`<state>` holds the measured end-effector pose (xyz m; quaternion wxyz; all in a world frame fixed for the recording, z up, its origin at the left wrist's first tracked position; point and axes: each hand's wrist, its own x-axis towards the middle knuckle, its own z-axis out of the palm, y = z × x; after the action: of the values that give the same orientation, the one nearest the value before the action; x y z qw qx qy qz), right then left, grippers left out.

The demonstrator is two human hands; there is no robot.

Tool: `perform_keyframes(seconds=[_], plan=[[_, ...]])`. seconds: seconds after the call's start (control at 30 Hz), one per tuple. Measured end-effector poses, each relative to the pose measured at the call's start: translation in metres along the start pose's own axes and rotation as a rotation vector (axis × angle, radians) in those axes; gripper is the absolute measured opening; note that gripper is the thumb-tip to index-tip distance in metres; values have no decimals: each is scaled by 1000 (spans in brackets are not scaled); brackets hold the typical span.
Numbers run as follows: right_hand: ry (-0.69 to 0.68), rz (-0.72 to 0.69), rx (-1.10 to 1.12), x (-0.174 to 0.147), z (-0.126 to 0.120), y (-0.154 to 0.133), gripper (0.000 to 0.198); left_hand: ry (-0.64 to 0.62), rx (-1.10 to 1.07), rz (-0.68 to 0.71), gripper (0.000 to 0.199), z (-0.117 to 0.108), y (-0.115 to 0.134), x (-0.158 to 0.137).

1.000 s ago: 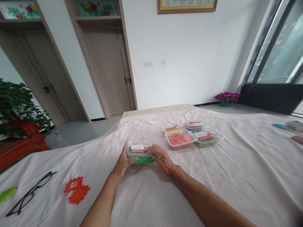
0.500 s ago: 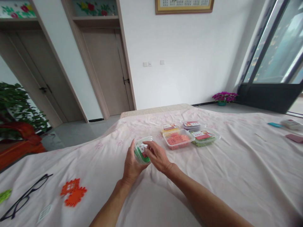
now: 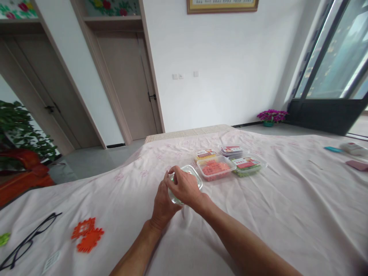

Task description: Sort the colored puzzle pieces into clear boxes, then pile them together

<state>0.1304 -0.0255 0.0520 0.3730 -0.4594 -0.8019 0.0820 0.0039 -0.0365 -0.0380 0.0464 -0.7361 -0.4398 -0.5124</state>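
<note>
My left hand is wrapped round the left side of a clear plastic box, holding it tilted just above the cloth. Bent over the top is my right hand, its fingertips pinched on the lid's edge at the left, close to my left thumb. Only a little green shows inside; my right hand hides most of the lid. To the right stands an uncovered box of orange-red pieces. Around it are lidded boxes with labels: yellow, purple and green.
Two joined orange toothed plastic pieces lie at the left on the pale tablecloth. Beside them are black-framed glasses, a small white card and a lime-green piece. A blue item lies far right.
My right hand has moved from the label to the left edge of the lid, fingers bent. The box has turned and shifted slightly right in view.
</note>
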Motion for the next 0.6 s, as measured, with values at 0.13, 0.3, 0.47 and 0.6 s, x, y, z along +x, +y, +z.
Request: perform_keyframes(seconds=[0.13, 0.3, 0.47, 0.6], plan=[[-8, -5, -59, 1, 2, -1, 18, -7, 3, 23, 109, -2, 5, 3], [11, 8, -75, 0, 5, -5, 20, -39, -19, -19, 105, -3, 6, 2], [76, 14, -18, 1, 4, -9, 29, -29, 27, 1, 109, -3, 2, -1], [166, 42, 82, 7, -4, -4, 35, 4, -7, -137, 113, -4, 1, 0]])
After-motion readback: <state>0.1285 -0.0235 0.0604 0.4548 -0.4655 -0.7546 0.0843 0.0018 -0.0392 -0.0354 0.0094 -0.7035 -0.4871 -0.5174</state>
